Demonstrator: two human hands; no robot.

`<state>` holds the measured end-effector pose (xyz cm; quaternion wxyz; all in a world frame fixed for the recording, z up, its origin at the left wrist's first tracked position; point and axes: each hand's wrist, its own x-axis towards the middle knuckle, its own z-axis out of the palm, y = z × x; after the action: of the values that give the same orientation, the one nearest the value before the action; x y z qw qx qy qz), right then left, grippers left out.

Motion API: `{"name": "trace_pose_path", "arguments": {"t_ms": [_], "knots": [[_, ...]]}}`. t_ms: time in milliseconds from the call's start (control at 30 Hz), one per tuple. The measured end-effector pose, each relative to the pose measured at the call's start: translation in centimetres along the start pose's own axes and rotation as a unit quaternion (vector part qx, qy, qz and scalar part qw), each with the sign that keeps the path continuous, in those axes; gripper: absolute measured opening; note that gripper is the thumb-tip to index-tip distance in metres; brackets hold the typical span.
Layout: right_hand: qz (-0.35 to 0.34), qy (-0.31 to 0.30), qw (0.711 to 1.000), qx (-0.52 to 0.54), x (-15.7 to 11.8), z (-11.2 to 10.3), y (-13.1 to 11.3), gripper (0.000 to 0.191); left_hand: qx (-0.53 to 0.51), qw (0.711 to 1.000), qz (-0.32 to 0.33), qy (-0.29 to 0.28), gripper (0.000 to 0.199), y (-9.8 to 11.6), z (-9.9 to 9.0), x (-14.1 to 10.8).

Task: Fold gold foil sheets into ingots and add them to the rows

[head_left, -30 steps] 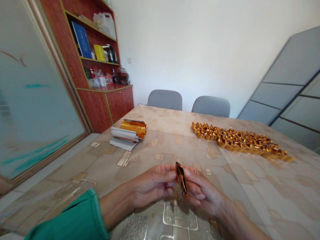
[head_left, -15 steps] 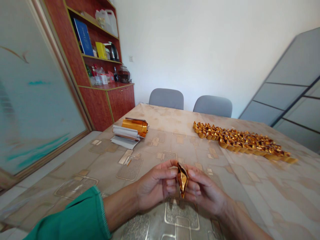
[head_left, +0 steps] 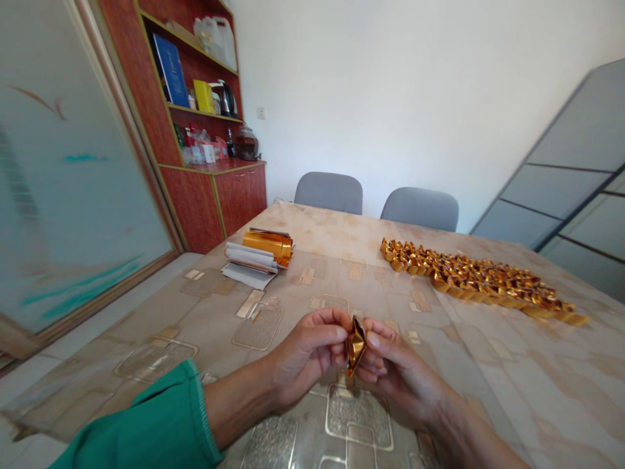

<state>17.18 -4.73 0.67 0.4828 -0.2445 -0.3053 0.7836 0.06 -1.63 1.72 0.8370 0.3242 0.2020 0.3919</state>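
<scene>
"Folded gold foil piece (head_left: pixel 356 345): where are you holding it?"

"Item one, quantity one. I am holding it in front of me, over the near part of the counter (head_left: pixel 332 225), between my two hands. It is standing on end, leaning slightly, with a shiny creased side facing me."

"And the left hand (head_left: pixel 306 358), how are you listing that?"

"Nearly closed. I am pinching the piece's left edge between thumb and forefinger; the other fingers are curling loosely below. A green sleeve (head_left: pixel 151 423) is covering part of that forearm."

"The right hand (head_left: pixel 403 368)?"

"Also nearly closed. I am pressing its thumb to the right side of the piece, and the fingers are bending in behind and beneath, partly hidden."

"What else are you entering for the counter?"

"To the far right, a cluster of gold foil shapes (head_left: pixel 481 280), many, packed closely in rows and lying well apart from my hands. To the far left, a stack of curved gold sheets (head_left: pixel 268 244), with grey-white papers (head_left: pixel 251 270) lying against its near side."

"Beyond the counter?"

"Two grey chairs (head_left: pixel 328 192), their backs showing above the far edge; a reddish cabinet (head_left: pixel 190 202) is standing at the left."
</scene>
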Motion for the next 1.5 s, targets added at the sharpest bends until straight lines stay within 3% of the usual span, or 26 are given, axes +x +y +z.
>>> {"name": "trace_pose_path", "arguments": {"t_ms": [367, 867, 1000, 1233, 1500], "knots": [[0.034, 0.011, 0.998, 0.055, 0.0, -0.4, 0.1, 0.016, 0.032, 0.999, 0.032, -0.001, 0.035, -0.4, 0.3, 0.1], [-0.012, 0.019, 1.000, 0.003, 0.3, -0.4, 0.6, 0.026, 0.018, 0.999, 0.026, -0.010, 0.033, -0.4, 0.4, 0.3], [0.002, 0.016, 1.000, 0.006, 0.5, -0.8, 0.8, 0.026, 0.031, 0.999, 0.036, 0.011, 0.030, -0.4, 0.5, 0.2], [0.008, 0.014, 1.000, -0.003, 0.7, -0.8, 0.9, 0.024, 0.006, 1.000, -0.015, 0.002, 0.031, -0.3, 0.1, 0.3], [-0.001, 0.042, 0.999, -0.011, 0.6, -0.6, 0.8, 0.028, 0.040, 0.999, -0.010, 0.016, 0.029, 0.0, 0.3, 0.1]]}}
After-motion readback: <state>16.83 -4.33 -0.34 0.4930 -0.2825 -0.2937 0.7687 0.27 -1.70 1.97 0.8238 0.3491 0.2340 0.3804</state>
